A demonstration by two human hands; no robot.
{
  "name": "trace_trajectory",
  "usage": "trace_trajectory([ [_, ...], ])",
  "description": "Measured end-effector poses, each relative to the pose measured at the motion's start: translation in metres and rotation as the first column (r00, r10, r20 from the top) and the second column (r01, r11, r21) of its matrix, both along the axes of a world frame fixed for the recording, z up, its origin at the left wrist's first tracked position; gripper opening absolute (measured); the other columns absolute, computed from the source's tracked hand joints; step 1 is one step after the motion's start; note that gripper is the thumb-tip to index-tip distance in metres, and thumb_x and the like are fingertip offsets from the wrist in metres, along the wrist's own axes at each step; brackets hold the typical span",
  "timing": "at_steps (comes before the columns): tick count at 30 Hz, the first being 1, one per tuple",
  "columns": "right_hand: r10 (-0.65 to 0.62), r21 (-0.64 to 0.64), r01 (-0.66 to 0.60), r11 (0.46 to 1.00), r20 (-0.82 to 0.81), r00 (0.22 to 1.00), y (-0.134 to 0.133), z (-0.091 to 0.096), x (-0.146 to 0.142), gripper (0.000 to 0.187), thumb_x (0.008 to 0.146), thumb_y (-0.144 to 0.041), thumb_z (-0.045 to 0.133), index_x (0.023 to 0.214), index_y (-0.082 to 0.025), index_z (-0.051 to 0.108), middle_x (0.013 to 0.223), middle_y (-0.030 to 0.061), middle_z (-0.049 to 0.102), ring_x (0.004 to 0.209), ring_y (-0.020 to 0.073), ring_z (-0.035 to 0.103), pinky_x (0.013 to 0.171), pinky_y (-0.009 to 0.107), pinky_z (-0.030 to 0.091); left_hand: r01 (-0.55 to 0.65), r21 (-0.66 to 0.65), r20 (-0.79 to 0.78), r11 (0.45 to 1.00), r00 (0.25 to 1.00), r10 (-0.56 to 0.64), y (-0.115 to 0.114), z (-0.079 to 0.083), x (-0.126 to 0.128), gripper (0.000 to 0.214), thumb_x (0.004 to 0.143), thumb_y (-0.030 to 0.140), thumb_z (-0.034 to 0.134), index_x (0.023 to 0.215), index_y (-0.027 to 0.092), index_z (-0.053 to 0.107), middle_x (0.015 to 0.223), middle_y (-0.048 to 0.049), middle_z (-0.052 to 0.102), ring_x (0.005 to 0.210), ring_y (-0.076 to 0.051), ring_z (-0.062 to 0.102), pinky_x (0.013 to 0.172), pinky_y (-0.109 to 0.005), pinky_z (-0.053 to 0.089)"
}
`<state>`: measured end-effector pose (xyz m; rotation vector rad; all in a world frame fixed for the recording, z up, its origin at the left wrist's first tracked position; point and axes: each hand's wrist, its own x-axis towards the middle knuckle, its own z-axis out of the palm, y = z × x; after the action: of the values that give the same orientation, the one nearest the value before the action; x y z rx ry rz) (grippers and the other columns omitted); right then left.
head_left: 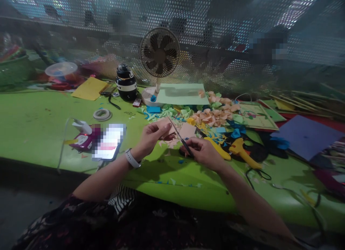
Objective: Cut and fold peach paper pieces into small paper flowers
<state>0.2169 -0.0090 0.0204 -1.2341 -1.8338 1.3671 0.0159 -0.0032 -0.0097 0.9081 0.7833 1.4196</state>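
Observation:
Between the thumb and fingers of my left hand is a small piece of peach paper. My right hand is closed round the dark handles of a pair of scissors, whose blades point up and left beside the paper's right edge. Just behind the blades lies a peach paper square. Paper scraps in peach, blue and yellow are scattered under and around both hands. A heap of curled peach paper pieces spreads beyond my right hand.
A small fan and a black bottle stand at the back of the green table. Left are a lit phone and a tape roll. Yellow glue guns and a purple sheet lie right.

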Motion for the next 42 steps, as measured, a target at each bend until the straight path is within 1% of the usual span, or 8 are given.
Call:
trace_trajectory([
  [7,-0.008,-0.063,0.008,0.998,-0.010,1.000,-0.001,0.004,-0.001,0.046,0.058,-0.058,0.082,0.071,-0.017,0.065,0.060,-0.0007,0.062,0.055,0.0118,0.055,0.054,0.023,0.045,0.015,-0.015,0.004,1.000,1.000,-0.015,-0.001,0.003,0.000,0.036,0.068,0.041,0.086,0.062,0.014,0.062,0.059,0.0024,0.061,0.057,-0.011,0.067,0.062,-0.025,0.060],
  [17,0.000,-0.048,0.001,0.999,0.009,1.000,-0.001,0.002,0.001,0.049,0.060,-0.062,0.080,0.070,-0.017,0.064,0.061,0.0002,0.063,0.056,0.0119,0.055,0.054,0.024,0.044,0.005,-0.031,-0.015,1.000,1.000,-0.006,0.001,-0.001,0.001,0.033,0.067,0.041,0.085,0.065,0.015,0.065,0.064,0.0008,0.065,0.059,-0.011,0.065,0.067,-0.029,0.060],
  [21,0.029,-0.083,-0.026,0.996,0.038,0.999,-0.001,0.002,0.001,0.047,0.063,-0.061,0.079,0.068,-0.017,0.063,0.058,-0.0010,0.061,0.051,0.0093,0.050,0.048,0.022,0.038,0.008,-0.045,0.058,0.999,0.998,-0.005,0.002,0.004,-0.002,0.028,0.073,0.036,0.080,0.090,0.016,0.073,0.091,-0.0065,0.076,0.083,-0.017,0.071,0.080,-0.031,0.059],
  [24,0.054,-0.087,-0.048,0.995,0.076,0.996,-0.001,0.000,0.001,0.046,0.063,-0.060,0.079,0.068,-0.017,0.064,0.057,-0.0012,0.060,0.050,0.0091,0.048,0.046,0.022,0.035,0.127,-0.172,0.258,0.977,0.963,-0.079,0.001,0.010,-0.002,0.038,0.082,0.040,0.068,0.107,0.012,0.071,0.115,-0.0151,0.073,0.111,-0.025,0.068,0.094,-0.035,0.056],
  [26,0.049,-0.062,-0.042,0.997,0.108,0.993,0.001,-0.002,0.001,0.047,0.063,-0.061,0.078,0.066,-0.017,0.063,0.056,-0.0012,0.060,0.051,0.0094,0.048,0.046,0.022,0.034,0.189,-0.231,0.363,0.954,0.927,-0.096,-0.001,0.014,0.000,0.041,0.086,0.040,0.064,0.110,0.008,0.069,0.122,-0.0188,0.070,0.120,-0.028,0.064,0.101,-0.037,0.052],
  [29,0.046,-0.073,-0.037,0.997,0.122,0.992,0.003,-0.005,0.000,0.048,0.062,-0.061,0.079,0.064,-0.016,0.063,0.055,-0.0010,0.059,0.052,0.0100,0.049,0.047,0.022,0.035,0.221,-0.251,0.428,0.942,0.899,-0.096,-0.005,0.015,0.002,0.038,0.088,0.030,0.061,0.118,0.007,0.064,0.128,-0.0187,0.067,0.125,-0.027,0.060,0.108,-0.036,0.048],
  [34,0.029,-0.111,-0.018,0.994,0.092,0.995,0.004,-0.007,0.000,0.047,0.059,-0.059,0.081,0.064,-0.016,0.063,0.059,-0.0003,0.061,0.056,0.0104,0.050,0.053,0.024,0.038,0.221,-0.242,0.400,0.945,0.910,-0.111,-0.010,0.015,0.007,0.046,0.081,0.002,0.057,0.126,0.013,0.060,0.136,-0.0123,0.063,0.131,-0.023,0.056,0.112,-0.034,0.045],
  [42,0.038,-0.069,-0.029,0.997,0.130,0.991,0.006,-0.008,0.000,0.049,0.061,-0.062,0.078,0.063,-0.016,0.064,0.056,-0.0005,0.060,0.054,0.0104,0.049,0.050,0.024,0.036,0.217,-0.278,0.375,0.936,0.922,-0.103,-0.009,0.014,0.009,0.047,0.080,-0.003,0.055,0.123,0.015,0.061,0.138,-0.0109,0.062,0.132,-0.022,0.055,0.113,-0.033,0.043],
])
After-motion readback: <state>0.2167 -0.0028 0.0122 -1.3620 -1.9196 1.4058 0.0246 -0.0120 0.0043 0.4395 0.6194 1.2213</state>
